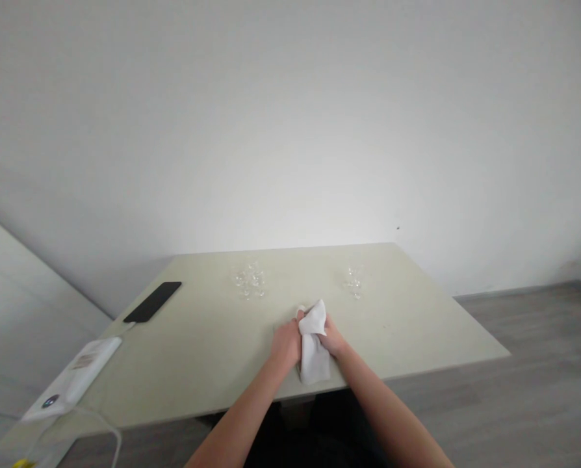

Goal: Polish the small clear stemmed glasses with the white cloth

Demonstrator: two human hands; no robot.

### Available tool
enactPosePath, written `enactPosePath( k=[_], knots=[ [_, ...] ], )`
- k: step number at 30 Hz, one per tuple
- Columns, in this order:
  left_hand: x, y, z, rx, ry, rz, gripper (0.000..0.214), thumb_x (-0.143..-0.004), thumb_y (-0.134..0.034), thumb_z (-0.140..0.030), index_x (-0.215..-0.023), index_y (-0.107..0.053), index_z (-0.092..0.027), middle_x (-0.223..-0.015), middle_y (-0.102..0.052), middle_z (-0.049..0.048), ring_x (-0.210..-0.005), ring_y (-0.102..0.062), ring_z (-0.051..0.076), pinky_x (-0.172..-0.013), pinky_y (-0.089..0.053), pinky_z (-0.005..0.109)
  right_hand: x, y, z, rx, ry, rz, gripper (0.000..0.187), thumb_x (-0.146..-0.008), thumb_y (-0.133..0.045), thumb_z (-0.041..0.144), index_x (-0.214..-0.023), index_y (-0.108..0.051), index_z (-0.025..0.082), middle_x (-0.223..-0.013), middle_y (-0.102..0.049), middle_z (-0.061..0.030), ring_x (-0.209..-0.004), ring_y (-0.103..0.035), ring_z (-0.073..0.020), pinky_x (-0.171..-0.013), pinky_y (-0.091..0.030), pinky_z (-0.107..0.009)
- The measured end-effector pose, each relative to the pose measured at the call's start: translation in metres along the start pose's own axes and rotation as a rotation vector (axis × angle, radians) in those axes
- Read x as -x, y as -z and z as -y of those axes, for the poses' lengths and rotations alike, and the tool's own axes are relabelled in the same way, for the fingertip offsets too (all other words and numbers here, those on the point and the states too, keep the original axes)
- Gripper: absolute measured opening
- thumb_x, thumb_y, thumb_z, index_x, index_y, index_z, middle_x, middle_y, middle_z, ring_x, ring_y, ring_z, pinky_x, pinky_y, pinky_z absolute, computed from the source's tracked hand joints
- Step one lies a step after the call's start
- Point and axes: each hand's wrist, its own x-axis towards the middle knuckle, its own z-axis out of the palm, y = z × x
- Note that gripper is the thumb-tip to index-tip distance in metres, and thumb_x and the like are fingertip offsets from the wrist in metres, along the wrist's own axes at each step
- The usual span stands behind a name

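A white cloth [314, 354] is bunched between my two hands above the front edge of the table, its lower end hanging down toward me. My left hand [287, 343] is closed at the cloth's left side. On the right side, my right hand [333, 337] grips the cloth, its fingers partly covered by a fold. Whether something is wrapped inside the cloth cannot be seen. Beyond my hands, a cluster of small clear glass pieces [250, 279] stands to the left, and a smaller group of similar clear pieces [353, 281] stands to the right.
The pale table [197, 364] reaches to a white wall [290, 130]. At its left edge lie a black phone-like slab [153, 301] and a white box-shaped device [76, 377], with a white cable [100, 421] running off the front. Grey floor [524, 331] shows on the right.
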Motion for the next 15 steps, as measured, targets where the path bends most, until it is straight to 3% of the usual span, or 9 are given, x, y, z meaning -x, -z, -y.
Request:
enactPosePath(
  k=[3,6,9,12,15],
  knots=[
    [-0.004,0.014,0.013,0.012,-0.032,0.099,0.055,-0.088,-0.054,-0.033,-0.139,-0.039,-0.016,-0.098,-0.071,0.0098,-0.092,-0.067,0.027,-0.076,-0.046,0.032,0.001,-0.004,0.002,-0.008,0.0,0.042,0.04,-0.066,-0.079,0.042,-0.095,-0.063,0.02,-0.091,-0.07,-0.004,-0.086,-0.065,-0.0238,-0.084,-0.053,-0.037],
    [-0.003,0.017,0.007,-0.055,-0.079,-0.031,0.039,-0.093,-0.043,-0.024,-0.131,-0.046,-0.017,-0.106,-0.068,0.0117,-0.099,-0.065,0.026,-0.085,-0.045,0.034,-0.002,-0.003,-0.001,0.023,0.006,-0.037,0.042,-0.069,-0.074,0.047,-0.099,-0.064,0.02,-0.1,-0.07,-0.0076,-0.096,-0.064,-0.0268,-0.092,-0.051,-0.04],
    [0.003,0.007,-0.007,-0.102,-0.062,-0.175,0.039,-0.096,-0.029,-0.015,-0.131,-0.046,-0.015,-0.116,-0.063,0.0156,-0.107,-0.062,0.027,-0.091,-0.043,0.038,-0.004,0.001,-0.005,0.073,0.003,-0.161,0.041,-0.075,-0.065,0.053,-0.098,-0.065,0.019,-0.106,-0.069,-0.0111,-0.107,-0.06,-0.0295,-0.1,-0.046,-0.044],
    [0.006,0.001,-0.01,-0.024,-0.001,-0.087,0.039,-0.096,-0.031,-0.018,-0.133,-0.042,-0.014,-0.115,-0.064,0.0161,-0.099,-0.065,0.028,-0.082,-0.046,0.036,-0.001,0.003,-0.003,0.092,0.009,-0.091,0.039,-0.074,-0.068,0.05,-0.097,-0.066,0.019,-0.105,-0.069,-0.0107,-0.105,-0.06,-0.0291,-0.099,-0.047,-0.043],
    [0.003,0.009,0.005,0.069,-0.015,0.056,0.045,-0.091,-0.047,-0.032,-0.133,-0.038,-0.016,-0.103,-0.07,0.0122,-0.09,-0.068,0.028,-0.072,-0.046,0.033,0.002,-0.001,0.001,0.014,0.01,0.036,0.046,-0.065,-0.079,0.045,-0.102,-0.066,0.021,-0.099,-0.07,-0.0065,-0.095,-0.064,-0.0269,-0.091,-0.052,-0.041]
  ],
)
